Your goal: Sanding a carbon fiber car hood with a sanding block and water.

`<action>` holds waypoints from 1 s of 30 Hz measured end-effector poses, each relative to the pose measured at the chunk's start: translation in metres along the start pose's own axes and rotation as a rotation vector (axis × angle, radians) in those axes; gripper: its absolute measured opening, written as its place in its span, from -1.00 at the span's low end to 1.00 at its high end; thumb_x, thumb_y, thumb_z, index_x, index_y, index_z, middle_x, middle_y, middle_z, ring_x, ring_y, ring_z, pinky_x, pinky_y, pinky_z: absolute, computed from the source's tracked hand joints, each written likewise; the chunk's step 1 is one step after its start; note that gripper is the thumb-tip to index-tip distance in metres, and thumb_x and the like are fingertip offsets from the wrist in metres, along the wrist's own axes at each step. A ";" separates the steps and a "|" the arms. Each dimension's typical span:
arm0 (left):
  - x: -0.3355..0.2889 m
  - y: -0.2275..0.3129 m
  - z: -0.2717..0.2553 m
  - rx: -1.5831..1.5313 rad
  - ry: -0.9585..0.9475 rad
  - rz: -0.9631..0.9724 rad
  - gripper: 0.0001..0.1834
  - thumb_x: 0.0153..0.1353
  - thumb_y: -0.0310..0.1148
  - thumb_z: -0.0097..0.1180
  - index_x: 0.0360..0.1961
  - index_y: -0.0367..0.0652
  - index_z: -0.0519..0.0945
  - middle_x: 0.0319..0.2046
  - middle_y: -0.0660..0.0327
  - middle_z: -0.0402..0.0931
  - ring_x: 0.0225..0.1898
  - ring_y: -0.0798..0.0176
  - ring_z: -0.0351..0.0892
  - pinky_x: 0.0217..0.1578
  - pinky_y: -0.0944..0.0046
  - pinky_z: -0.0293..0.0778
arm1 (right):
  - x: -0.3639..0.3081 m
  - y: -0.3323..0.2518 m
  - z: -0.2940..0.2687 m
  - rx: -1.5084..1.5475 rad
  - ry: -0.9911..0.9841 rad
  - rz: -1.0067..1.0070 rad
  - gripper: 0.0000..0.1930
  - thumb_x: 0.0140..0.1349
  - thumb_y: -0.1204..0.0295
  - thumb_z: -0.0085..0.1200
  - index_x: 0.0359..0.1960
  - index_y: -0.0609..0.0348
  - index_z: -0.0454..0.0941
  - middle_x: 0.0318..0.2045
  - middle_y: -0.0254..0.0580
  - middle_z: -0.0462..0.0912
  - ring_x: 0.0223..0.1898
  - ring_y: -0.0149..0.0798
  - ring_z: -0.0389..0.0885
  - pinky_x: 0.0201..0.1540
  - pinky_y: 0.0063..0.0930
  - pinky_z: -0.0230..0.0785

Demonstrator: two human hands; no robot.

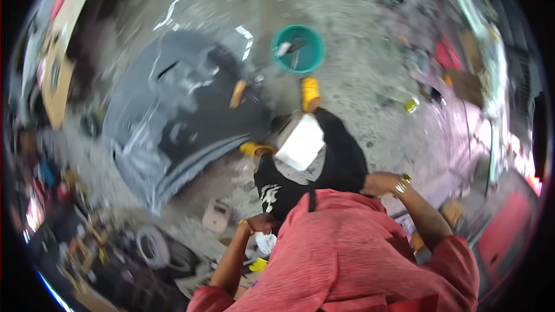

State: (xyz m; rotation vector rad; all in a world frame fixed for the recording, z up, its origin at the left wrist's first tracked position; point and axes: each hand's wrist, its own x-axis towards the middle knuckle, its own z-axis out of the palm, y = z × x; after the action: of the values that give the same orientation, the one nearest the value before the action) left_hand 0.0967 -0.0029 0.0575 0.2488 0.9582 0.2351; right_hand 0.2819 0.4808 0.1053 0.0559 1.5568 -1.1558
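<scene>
My left hand [263,222] is beside my left hip against the dark trousers, its fingers blurred and partly hidden. At the right hip my right hand [378,184], with a metal watch on the wrist, touches the trousers; its fingertips are out of sight. I make out nothing held in either hand. Between my legs is a white, flat-looking angular object [302,142]. A large dark grey curved panel [139,92], glossy and wet-looking, lies on the floor to the left. On it rests a small orange-brown block [237,93].
A green basin [317,52] with dark and white items stands ahead of my yellow shoe [310,93]. Tyres [152,247] and mixed clutter lie at lower left. Pinkish plastic sheeting [457,133] spreads on the right, near a red and grey panel [506,234].
</scene>
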 end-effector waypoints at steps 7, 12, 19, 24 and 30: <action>0.121 0.042 -0.073 0.308 0.716 0.431 -0.61 0.28 -0.11 0.16 -0.29 -0.26 0.76 -0.50 0.11 0.71 -0.48 0.19 0.69 -0.36 0.16 0.57 | 0.081 0.030 -0.119 -0.099 -0.111 0.160 -0.39 0.42 -0.06 0.05 -0.67 0.11 0.71 -0.64 -0.27 0.71 -0.51 -0.18 0.72 -0.29 -0.23 0.56; 0.297 -0.024 -0.213 0.230 0.745 0.298 -0.25 0.22 0.08 0.30 0.22 -0.32 0.49 0.10 -0.19 0.56 0.11 -0.14 0.59 0.10 0.01 0.50 | 0.263 -0.027 -0.225 -0.393 0.453 -0.107 -0.47 0.45 0.01 0.04 -0.56 0.14 0.67 -0.57 -0.07 0.66 -0.45 0.02 0.66 -0.30 -0.15 0.44; 0.415 0.040 -0.280 0.306 0.936 0.079 0.29 0.04 0.21 0.44 0.54 -0.29 -0.03 0.44 -0.16 0.19 0.47 -0.17 0.19 0.42 -0.14 0.18 | 0.378 -0.022 -0.251 -0.170 0.460 -0.158 -0.51 0.43 0.05 0.08 -0.44 0.27 0.66 -0.53 0.01 0.61 -0.45 0.01 0.61 -0.32 -0.20 0.40; 0.459 0.005 -0.287 0.490 0.777 0.137 0.02 0.08 0.10 0.43 0.42 -0.16 0.20 0.30 -0.17 0.35 0.33 -0.26 0.36 0.29 -0.33 0.23 | 0.417 -0.033 -0.266 -0.179 0.426 -0.192 -0.62 0.40 0.14 0.17 -0.40 0.22 0.68 -0.49 -0.15 0.62 -0.44 -0.10 0.58 -0.32 -0.30 0.38; 0.493 -0.022 -0.268 0.505 0.726 0.163 -0.18 0.16 -0.03 0.36 0.32 -0.19 0.29 0.18 -0.12 0.49 0.21 -0.26 0.49 0.17 -0.42 0.29 | 0.439 -0.055 -0.276 -0.208 0.557 -0.435 -0.51 0.36 -0.05 0.14 -0.37 0.21 0.65 -0.44 -0.08 0.58 -0.26 0.01 0.58 -0.15 -0.18 0.40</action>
State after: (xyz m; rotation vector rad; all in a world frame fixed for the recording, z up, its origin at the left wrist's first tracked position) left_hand 0.1495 0.1551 -0.4783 0.7391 1.7183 0.2333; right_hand -0.1082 0.4091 -0.2328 -0.1154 2.2565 -1.3781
